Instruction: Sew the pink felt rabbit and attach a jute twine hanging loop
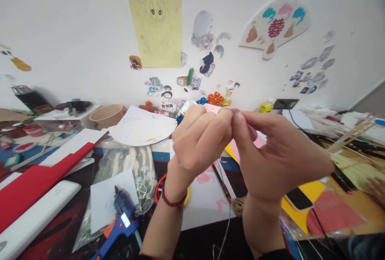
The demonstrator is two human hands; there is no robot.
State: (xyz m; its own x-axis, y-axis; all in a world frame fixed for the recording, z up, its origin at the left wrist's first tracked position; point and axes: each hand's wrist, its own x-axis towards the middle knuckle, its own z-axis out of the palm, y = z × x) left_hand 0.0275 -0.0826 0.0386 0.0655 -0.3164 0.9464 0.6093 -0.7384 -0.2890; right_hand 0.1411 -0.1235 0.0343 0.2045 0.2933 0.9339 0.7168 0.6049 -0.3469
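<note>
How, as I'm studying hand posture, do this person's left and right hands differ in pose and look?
The left hand is curled, its fingers folded inward; the right hand points toward it with its thumb extended. The left hand has a red bracelet at its wrist; the right hand shows none. Both are ungloved, raised, and close together at the fingertips.

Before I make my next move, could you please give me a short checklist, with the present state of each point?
1. Left hand closed: ok, its fingers are curled.
2. Right hand pinching the pink piece: ok, though fingers hide most of it.
3. Left hand's hold on that piece: cannot tell, the contact is hidden.
4. Glue gun apart from both hands: ok, and its small display is lit.
5. White sheet free of scraps: not ok, pink scraps lie on it.
</note>
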